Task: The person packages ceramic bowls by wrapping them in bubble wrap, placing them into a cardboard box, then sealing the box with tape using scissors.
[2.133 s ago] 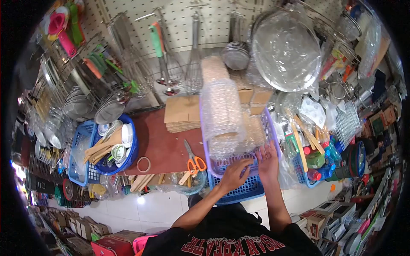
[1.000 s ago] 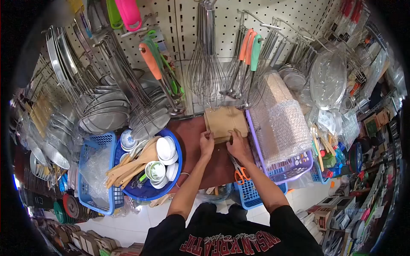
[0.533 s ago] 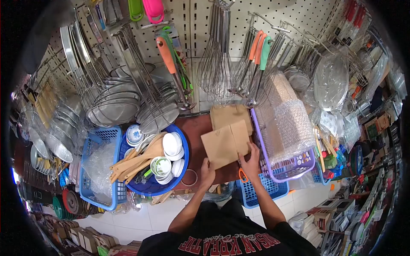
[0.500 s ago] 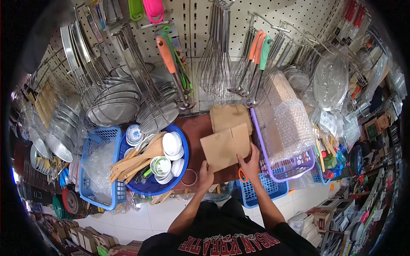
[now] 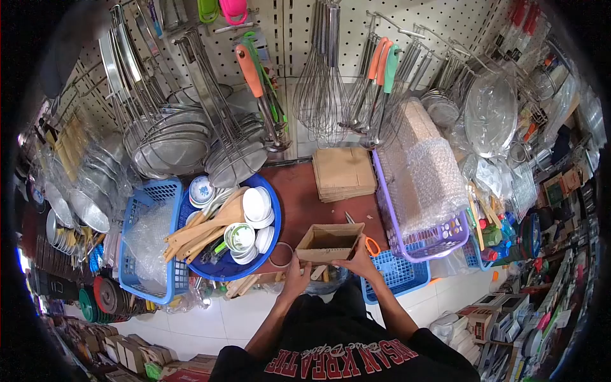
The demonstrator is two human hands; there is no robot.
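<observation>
I hold a small brown cardboard box, unfolded into an open rectangle, above the front edge of the red-brown table. My left hand grips its lower left side and my right hand grips its lower right side. A stack of flat cardboard box blanks lies at the back of the table. Orange-handled scissors lie just right of the box, partly hidden by it.
A blue round basin of ceramic spoons, bowls and wooden spatulas sits left, beside a blue basket. A purple basket with bubble wrap stands right. Whisks, strainers and racks hang on the pegboard behind. A tape ring lies near the basin.
I took one flat blank from the stack, pulled it toward me and opened it into a box shape held in both hands.
</observation>
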